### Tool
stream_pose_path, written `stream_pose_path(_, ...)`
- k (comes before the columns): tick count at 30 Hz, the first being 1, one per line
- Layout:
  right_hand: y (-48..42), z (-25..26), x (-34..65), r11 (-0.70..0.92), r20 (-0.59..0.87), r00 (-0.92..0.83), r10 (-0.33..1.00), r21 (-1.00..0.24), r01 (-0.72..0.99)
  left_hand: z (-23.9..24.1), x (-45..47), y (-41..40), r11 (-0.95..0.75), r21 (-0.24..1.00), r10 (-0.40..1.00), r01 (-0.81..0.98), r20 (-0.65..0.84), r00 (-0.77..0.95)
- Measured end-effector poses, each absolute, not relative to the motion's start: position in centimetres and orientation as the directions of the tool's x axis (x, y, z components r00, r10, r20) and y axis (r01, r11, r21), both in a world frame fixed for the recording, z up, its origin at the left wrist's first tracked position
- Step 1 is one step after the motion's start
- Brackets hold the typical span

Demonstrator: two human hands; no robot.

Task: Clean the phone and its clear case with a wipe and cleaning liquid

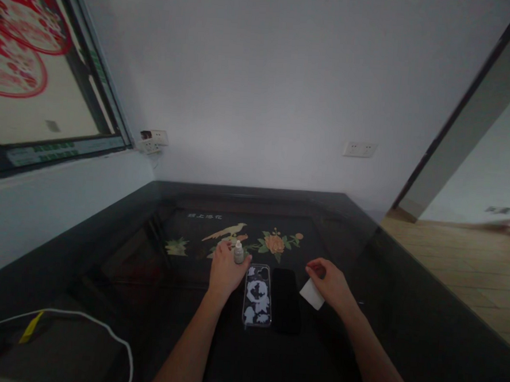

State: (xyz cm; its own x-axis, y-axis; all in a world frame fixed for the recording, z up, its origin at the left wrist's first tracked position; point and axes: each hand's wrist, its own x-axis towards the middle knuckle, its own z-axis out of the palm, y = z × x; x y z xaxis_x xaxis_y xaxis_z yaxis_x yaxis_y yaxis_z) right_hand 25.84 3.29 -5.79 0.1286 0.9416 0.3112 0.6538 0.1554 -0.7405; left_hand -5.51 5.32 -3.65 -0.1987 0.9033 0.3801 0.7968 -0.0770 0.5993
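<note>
My left hand is closed around a small bottle with a pale cap, held upright just above the dark table. My right hand pinches a small white square wipe or cloth. Between the hands lie two flat things side by side: a clear phone case with a white flower pattern and, to its right, a black phone with a dark screen. Neither hand touches them.
The table top is glossy black with a painted bird and flowers. A white cable with a yellow tag lies at the near left. Wall sockets sit at the back left, a window at the left, an open doorway on the right.
</note>
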Motion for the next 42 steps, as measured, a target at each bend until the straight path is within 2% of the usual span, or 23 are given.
stream_pose_path(2,3.3,-6.0,26.4,0.124,0.274,0.12,0.954,-0.729,0.673,-2.6,-6.3,4.8,0.004,0.54,0.905,0.841,0.356,-0.233)
stream_pose_path(4,3.3,-6.1,26.9,0.099,0.245,0.109,0.964,-0.702,0.705,-1.5,-7.3,4.2,0.041,0.547,0.965,0.836,0.194,-0.175)
stream_pose_path(6,3.3,-6.2,27.4,0.085,0.234,0.104,0.967,-0.677,0.731,-0.7,-8.1,3.7,0.079,0.542,0.997,0.837,-0.055,-0.059)
stream_pose_path(9,2.9,-6.0,28.2,0.019,0.174,0.129,0.976,-0.66,0.751,-0.2,-8.2,3.1,0.014,0.492,0.971,0.87,-0.214,0.105)
stream_pose_path(12,2.5,-5.5,28.9,-0.074,0.036,0.129,0.991,-0.656,0.751,-0.1,-7.0,2.3,-0.044,0.421,0.948,0.906,-0.267,0.17)
stream_pose_path(15,2.3,-5.0,29.3,-0.128,-0.073,0.107,0.992,-0.661,0.739,-0.1,-5.8,1.7,-0.093,0.372,0.945,0.924,-0.259,0.199)
stream_pose_path(20,2.2,-4.3,29.0,-0.111,-0.103,0.055,0.993,-0.686,0.719,-0.6,-5.1,1.4,-0.116,0.327,0.959,0.938,-0.208,0.192)
stream_pose_path(22,2.2,-4.0,28.7,-0.082,-0.081,0.034,0.996,-0.71,0.699,-0.9,-5.0,1.5,-0.137,0.371,0.963,0.919,-0.166,0.211)
stream_pose_path(25,2.2,-3.4,28.2,-0.01,0.011,0.027,1.0,-0.752,0.659,-1.3,-4.8,1.9,-0.155,0.551,0.971,0.82,-0.068,0.229)
stream_pose_path(28,2.3,-2.8,27.1,0.057,0.165,0.115,0.98,-0.777,0.627,-1.7,-4.3,2.3,-0.139,0.771,0.977,0.622,0.005,0.212)
stream_pose_path(31,2.1,-2.4,25.3,0.102,0.248,0.244,0.938,-0.865,0.491,-2.1,-3.8,2.6,-0.12,0.896,0.982,0.427,0.042,0.186)
stream_pose_path(34,1.5,-2.0,23.3,0.209,0.312,0.27,0.911,-0.913,0.349,-2.2,-3.5,2.6,-0.054,0.948,0.975,0.313,-0.017,0.221)
stream_pose_path(36,1.0,-1.7,22.1,0.28,0.385,0.256,0.887,-0.888,0.365,-2.2,-3.2,2.4,0.008,0.972,0.961,0.234,-0.072,0.266)
stream_pose_path(42,0.1,-1.8,19.6,0.497,0.55,-0.02,0.835,-0.739,0.455,-1.6,-1.9,1.5,0.182,0.983,0.916,0.002,-0.17,0.365)
